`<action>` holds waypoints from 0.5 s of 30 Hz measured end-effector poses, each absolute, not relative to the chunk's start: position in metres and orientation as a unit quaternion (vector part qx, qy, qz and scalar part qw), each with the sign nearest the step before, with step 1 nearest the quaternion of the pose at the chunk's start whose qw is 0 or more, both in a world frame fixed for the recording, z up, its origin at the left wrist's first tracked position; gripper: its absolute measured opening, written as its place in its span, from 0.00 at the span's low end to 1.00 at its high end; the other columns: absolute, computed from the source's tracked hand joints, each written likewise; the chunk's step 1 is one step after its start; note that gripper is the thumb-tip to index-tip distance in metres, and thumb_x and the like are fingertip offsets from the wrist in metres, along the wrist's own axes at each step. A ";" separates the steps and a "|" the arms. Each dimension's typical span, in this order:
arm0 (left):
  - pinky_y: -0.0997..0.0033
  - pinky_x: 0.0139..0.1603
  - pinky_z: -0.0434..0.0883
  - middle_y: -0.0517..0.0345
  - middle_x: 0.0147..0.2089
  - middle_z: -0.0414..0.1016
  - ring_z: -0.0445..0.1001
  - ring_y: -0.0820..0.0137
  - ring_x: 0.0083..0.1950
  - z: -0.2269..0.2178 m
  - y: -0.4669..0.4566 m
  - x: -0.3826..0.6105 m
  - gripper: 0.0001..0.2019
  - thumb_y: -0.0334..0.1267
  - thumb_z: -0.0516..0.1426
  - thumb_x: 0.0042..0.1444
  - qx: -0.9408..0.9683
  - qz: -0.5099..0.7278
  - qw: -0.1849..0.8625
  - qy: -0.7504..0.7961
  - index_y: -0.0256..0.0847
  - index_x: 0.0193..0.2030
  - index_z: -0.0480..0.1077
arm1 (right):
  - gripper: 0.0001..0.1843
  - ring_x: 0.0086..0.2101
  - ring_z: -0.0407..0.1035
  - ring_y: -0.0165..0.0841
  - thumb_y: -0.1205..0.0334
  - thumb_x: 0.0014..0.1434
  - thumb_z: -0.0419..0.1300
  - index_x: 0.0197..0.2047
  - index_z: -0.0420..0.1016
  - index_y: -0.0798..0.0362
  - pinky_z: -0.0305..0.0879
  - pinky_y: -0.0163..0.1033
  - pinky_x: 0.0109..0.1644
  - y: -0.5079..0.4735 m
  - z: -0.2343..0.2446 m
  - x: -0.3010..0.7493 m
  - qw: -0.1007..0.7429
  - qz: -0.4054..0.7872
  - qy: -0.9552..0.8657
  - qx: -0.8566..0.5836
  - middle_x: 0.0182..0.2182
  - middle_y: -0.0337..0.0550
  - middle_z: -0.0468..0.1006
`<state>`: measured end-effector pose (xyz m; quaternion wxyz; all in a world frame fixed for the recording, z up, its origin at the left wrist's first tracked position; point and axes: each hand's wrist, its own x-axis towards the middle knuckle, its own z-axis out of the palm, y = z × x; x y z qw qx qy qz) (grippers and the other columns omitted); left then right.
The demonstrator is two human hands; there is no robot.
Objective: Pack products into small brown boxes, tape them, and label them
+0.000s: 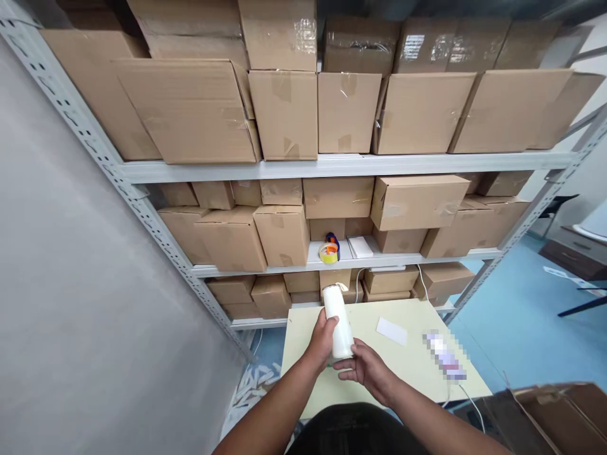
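A white cylindrical bottle [338, 323] with a small pale loop at its top is held above the table, tilted with its top leaning left. My left hand [322, 341] is closed around its left side, the thumb lying across the front. At the bottle's lower end is my right hand [367, 370]; a fingertip meets the bottom edge, while the other fingers are stretched out and spread just below the base. To the right of the bottle, a flat white rectangular piece [391, 331] lies on the pale yellow table [370, 395].
A pixelated flat item [444, 355] lies at the table's right side, with white cables nearby. Behind stands a metal shelf [341, 165] full of cardboard boxes [282, 235]. Tape rolls [329, 251] and a white box [361, 247] sit on its middle level. White scraps [253, 385] litter the floor at left.
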<state>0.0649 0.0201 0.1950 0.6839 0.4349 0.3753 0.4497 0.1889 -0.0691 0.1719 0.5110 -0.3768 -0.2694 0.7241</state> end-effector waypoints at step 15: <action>0.68 0.42 0.73 0.55 0.43 0.76 0.75 0.65 0.42 0.213 0.013 0.106 0.27 0.51 0.66 0.53 0.479 0.475 0.622 0.397 0.42 0.56 0.66 | 0.28 0.42 0.76 0.41 0.43 0.56 0.68 0.54 0.69 0.48 0.71 0.49 0.49 -0.062 0.185 0.242 0.524 0.692 -0.327 -0.374 0.42 0.44 0.78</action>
